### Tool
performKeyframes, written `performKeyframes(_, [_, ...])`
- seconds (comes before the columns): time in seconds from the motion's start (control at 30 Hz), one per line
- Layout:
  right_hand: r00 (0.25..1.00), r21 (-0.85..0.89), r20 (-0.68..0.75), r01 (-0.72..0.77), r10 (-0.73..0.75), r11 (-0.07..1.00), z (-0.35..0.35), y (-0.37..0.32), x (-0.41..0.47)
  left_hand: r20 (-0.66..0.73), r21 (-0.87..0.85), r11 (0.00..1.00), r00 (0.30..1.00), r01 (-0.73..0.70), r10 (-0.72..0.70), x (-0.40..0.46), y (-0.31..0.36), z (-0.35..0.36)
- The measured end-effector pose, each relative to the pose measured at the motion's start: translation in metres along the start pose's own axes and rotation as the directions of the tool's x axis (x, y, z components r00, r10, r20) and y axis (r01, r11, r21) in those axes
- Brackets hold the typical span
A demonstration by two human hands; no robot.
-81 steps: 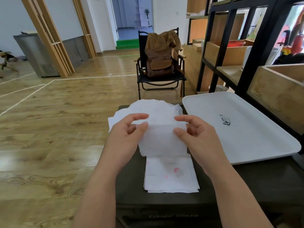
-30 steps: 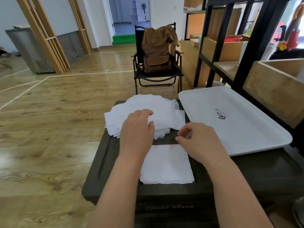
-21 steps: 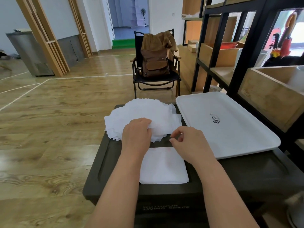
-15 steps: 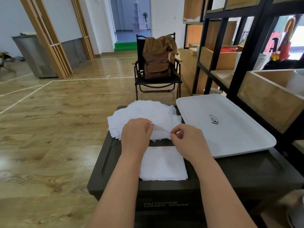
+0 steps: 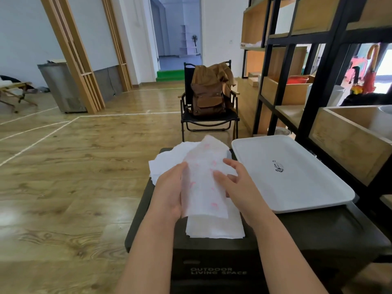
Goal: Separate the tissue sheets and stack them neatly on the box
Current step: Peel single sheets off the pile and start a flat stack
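A thin white tissue sheet (image 5: pixel 203 183) with faint pink print is held up, tilted, above the dark box (image 5: pixel 318 234). My left hand (image 5: pixel 169 194) grips the sheet's left edge. My right hand (image 5: pixel 237 187) is at its right edge with fingers spread, and the thumb touches the sheet's front. Behind the hands, a loose pile of white tissues (image 5: pixel 167 162) lies on the box's far left part. Under the raised sheet, a squared stack of tissues (image 5: pixel 214 228) lies flat on the box's near part.
A large white tray (image 5: pixel 297 172) lies on the box to the right of the tissues. Black metal shelving with wooden crates (image 5: pixel 350 145) stands close on the right. A folding chair with a brown backpack (image 5: pixel 207 98) stands beyond the box on the wooden floor.
Half a second ago both hands pinched at the top of the loose pile. Now one sheet is lifted off it and held up over the squared stack.
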State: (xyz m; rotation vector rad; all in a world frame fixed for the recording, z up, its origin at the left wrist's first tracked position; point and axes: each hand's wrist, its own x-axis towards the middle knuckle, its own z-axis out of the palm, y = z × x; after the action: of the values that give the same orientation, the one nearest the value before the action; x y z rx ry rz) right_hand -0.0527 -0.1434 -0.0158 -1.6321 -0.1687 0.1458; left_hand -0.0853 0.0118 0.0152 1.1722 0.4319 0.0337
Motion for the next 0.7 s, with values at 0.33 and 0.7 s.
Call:
performKeyframes(0.33, [0.956, -0.230, -0.106, 0.245, -0.275, 0.942, -0.013, 0.007, 0.004, 0.119, 0.442, 0.827, 0.936, -0.348, 0.330, 0.016, -0.007, -0.022])
performKeyframes(0.7, [0.928, -0.453, -0.112, 0.270, -0.355, 0.849, -0.016, -0.003, -0.002, 0.208, 0.669, 0.503, 0.787, -0.548, 0.582, 0.010, -0.002, -0.025])
